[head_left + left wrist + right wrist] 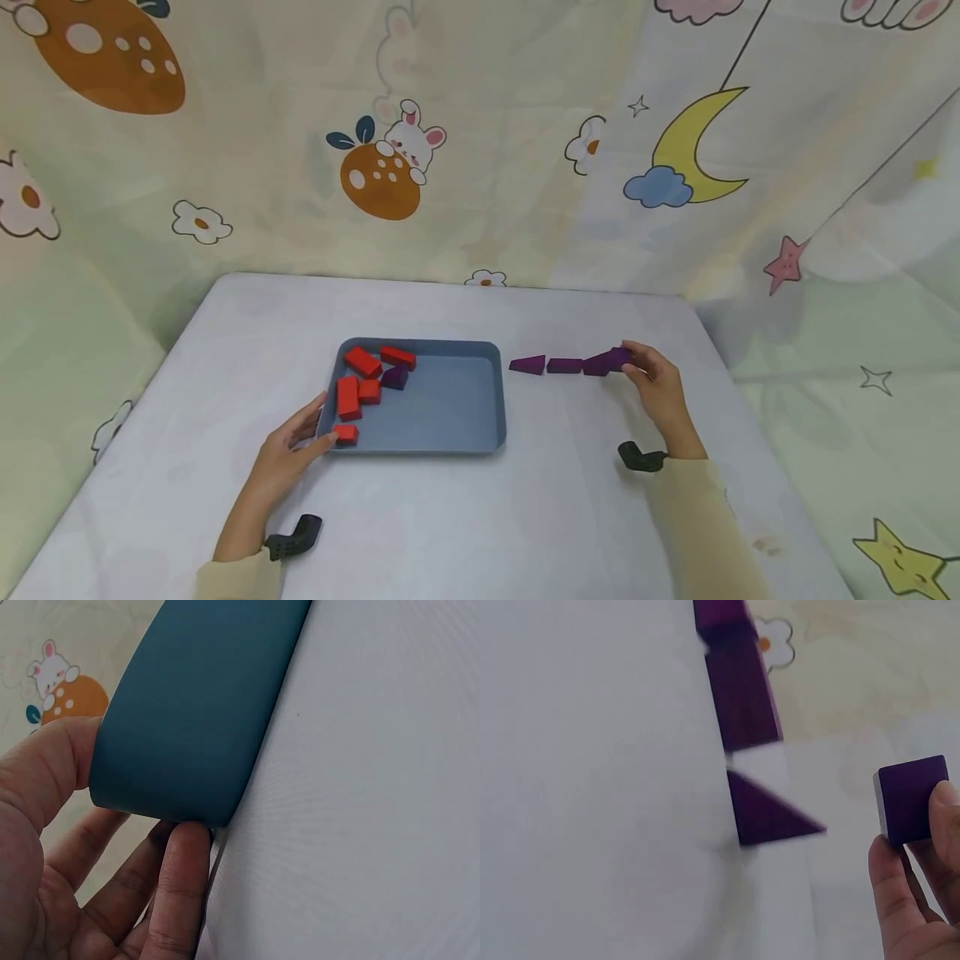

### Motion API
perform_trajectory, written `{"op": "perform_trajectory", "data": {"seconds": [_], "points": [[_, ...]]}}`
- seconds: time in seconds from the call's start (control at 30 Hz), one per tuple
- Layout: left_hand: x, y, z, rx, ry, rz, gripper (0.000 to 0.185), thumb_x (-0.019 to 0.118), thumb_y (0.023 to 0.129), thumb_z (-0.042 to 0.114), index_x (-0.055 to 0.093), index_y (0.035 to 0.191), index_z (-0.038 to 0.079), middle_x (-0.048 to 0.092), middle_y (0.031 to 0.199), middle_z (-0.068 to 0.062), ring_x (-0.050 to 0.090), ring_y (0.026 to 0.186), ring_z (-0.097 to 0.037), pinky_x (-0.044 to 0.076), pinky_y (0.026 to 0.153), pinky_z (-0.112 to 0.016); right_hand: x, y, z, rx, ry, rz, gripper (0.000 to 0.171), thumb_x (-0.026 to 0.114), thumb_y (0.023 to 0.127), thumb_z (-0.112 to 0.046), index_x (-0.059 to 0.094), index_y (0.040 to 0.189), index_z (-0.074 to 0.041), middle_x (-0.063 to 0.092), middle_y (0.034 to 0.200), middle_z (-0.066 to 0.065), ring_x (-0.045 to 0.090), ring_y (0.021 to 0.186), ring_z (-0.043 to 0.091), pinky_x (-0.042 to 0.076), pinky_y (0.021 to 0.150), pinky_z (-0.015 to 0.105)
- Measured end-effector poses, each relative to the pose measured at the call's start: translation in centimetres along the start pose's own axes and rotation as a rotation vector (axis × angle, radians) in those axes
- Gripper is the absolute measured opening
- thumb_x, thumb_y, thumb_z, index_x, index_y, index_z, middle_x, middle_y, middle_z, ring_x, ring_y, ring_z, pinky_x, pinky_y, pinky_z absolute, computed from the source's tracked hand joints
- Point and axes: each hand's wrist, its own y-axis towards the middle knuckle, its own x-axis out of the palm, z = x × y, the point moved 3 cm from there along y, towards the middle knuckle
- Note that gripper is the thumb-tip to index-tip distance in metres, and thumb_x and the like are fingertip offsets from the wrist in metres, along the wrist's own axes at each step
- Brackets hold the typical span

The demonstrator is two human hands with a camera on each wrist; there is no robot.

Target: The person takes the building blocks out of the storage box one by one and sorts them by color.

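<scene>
Pinching a dark purple, square-faced block (913, 799), the right hand (660, 394) hovers right of centre, beside a row of three purple blocks (565, 366) on the white-covered counter (480, 525). The left hand (288, 458) curls its grip round the lower-left corner of a blue-grey rectangular tray (450, 408) of red blocks (348, 398), near centre. Lining up blocks seems underway; the next move likely calls for lowering the held one.

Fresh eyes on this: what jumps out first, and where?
Probably the five bright red blocks towards the left of the shallow blue-grey rectangular tray, gripped at its left edge by the left hand. Next, the row of dark purple blocks to the tray's right, where the right hand pinches a square-faced purple block near the row's right end. Then the yellow crescent moon printed on the pale backdrop, upper right.
</scene>
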Motion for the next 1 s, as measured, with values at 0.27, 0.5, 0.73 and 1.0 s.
{"op": "perform_trajectory", "data": {"seconds": [0.27,0.5,0.73,1.0], "points": [[-0.1,-0.3,-0.1,0.022,0.002,0.028,0.077,0.074,0.105,0.030,0.036,0.171,0.017,0.046,0.164,-0.026,0.049,0.142,-0.043,0.042,0.114,-0.065,-1.9,1.9,2.6,0.047,-0.147,-0.043,0.038,0.059,0.107,0.008,0.055,0.145,0.015,0.056,0.147,0.038,0.056,0.133,0.055,0.041,0.093,0.001],[-0.1,-0.3,-0.3,0.006,-0.006,0.018,0.075,0.071,0.106,0.027,0.035,0.171,0.019,0.046,0.163,-0.026,0.048,0.144,-0.042,0.042,0.115,-0.064,-1.5,2.8,4.3,0.155,-0.201,-0.161,0.040,0.057,0.108,0.007,0.054,0.148,0.013,0.053,0.150,0.038,0.052,0.141,0.055,0.048,0.115,0.040],[0.0,0.1,-0.2,0.004,0.006,-0.004,0.077,0.072,0.106,0.032,0.033,0.172,0.019,0.045,0.164,-0.026,0.047,0.145,-0.043,0.043,0.115,-0.065,-1.1,2.8,5.1,0.206,-0.221,-0.194,0.044,0.057,0.109,0.004,0.051,0.152,0.011,0.051,0.152,0.038,0.048,0.143,0.057,0.035,0.120,0.065],[-0.1,0.1,-0.1,0.043,0.011,0.010,0.076,0.072,0.106,0.030,0.035,0.171,0.017,0.046,0.164,-0.026,0.050,0.142,-0.042,0.045,0.113,-0.063,-1.8,3.3,2.8,0.201,-0.210,-0.119,0.050,0.057,0.106,0.008,0.049,0.155,0.006,0.040,0.165,0.032,0.040,0.151,0.054,0.041,0.118,0.059]]}}
